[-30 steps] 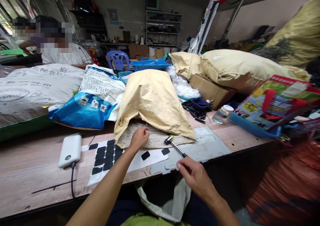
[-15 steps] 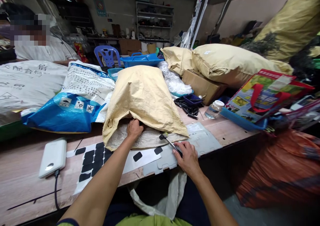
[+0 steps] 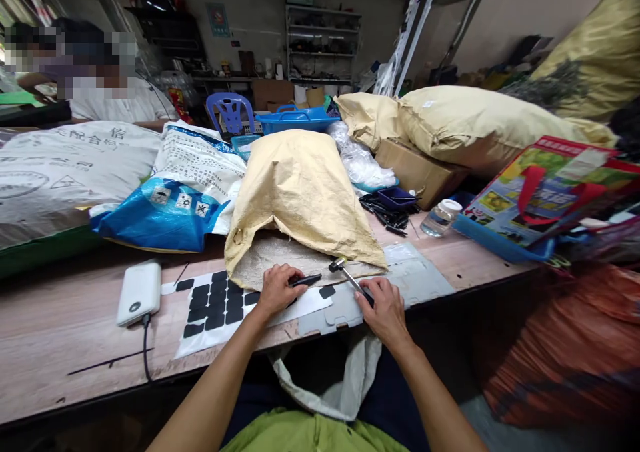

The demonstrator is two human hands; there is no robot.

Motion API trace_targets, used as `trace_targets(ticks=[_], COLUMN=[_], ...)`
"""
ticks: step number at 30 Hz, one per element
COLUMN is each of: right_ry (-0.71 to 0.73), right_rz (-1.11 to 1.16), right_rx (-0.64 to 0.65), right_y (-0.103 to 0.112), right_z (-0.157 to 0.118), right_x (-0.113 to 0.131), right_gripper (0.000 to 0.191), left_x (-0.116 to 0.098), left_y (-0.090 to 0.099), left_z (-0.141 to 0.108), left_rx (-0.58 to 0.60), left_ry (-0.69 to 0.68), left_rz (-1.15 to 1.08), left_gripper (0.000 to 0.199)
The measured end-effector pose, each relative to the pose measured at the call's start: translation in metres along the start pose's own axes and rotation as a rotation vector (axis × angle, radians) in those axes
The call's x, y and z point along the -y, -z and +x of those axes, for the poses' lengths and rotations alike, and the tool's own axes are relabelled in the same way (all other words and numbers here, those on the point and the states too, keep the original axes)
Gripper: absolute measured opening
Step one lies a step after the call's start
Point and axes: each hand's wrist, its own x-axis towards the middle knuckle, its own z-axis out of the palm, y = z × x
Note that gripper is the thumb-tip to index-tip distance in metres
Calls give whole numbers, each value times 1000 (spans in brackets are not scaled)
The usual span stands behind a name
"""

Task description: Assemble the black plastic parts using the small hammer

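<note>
Just before the open mouth of a tan woven sack [image 3: 305,185], my left hand [image 3: 281,291] is closed on a slim black pointed piece [image 3: 306,281], whose exact kind I cannot make out. My right hand [image 3: 384,303] grips a small hammer [image 3: 351,280] by its dark handle. Its silver shaft slants up to the left, and its black head lies at the sack's lower lip. Beneath and left of my left hand is a white sheet with rounded black stickers [image 3: 215,305]. A grey flat board [image 3: 420,275] lies by my right hand.
A white power bank [image 3: 139,294] with a cable lies left. Blue-white [image 3: 150,219] and white sacks [image 3: 60,172] flank the tan one. Right of it are black pieces [image 3: 383,213], a lidded jar [image 3: 441,217] and a colourful bag [image 3: 535,192]. A co-worker [image 3: 117,99] sits far left.
My left hand has come out of the sack's mouth with a black piece in it. The right hand still holds the hammer. The view has shifted slightly left.
</note>
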Motion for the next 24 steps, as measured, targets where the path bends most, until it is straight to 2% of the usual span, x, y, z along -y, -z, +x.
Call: trace_targets(ticks=[5, 9, 12, 14, 18, 24], right_ry=[37, 63, 52, 45, 87, 250], right_rz=[-7, 205, 429, 499, 513, 433], right_rx=[-47, -74, 18, 99, 158, 93], right_y=[1, 5, 8, 9, 5, -3], right_z=[0, -4, -8, -12, -19, -23], right_x=[6, 25, 46, 59, 75, 85], right_gripper=[18, 23, 26, 28, 37, 45], left_x=[-2, -2, -2, -1, 1, 0], left_y=[0, 1, 2, 1, -2, -3], left_z=[-3, -3, -3, -3, -2, -2], left_rx=[7, -3, -9, -11, -19, -19], left_ry=[-3, -7, -10, -2, 11, 12], left_rz=[-18, -42, -53, -60, -58, -31], left_gripper=[20, 20, 20, 19, 18, 17])
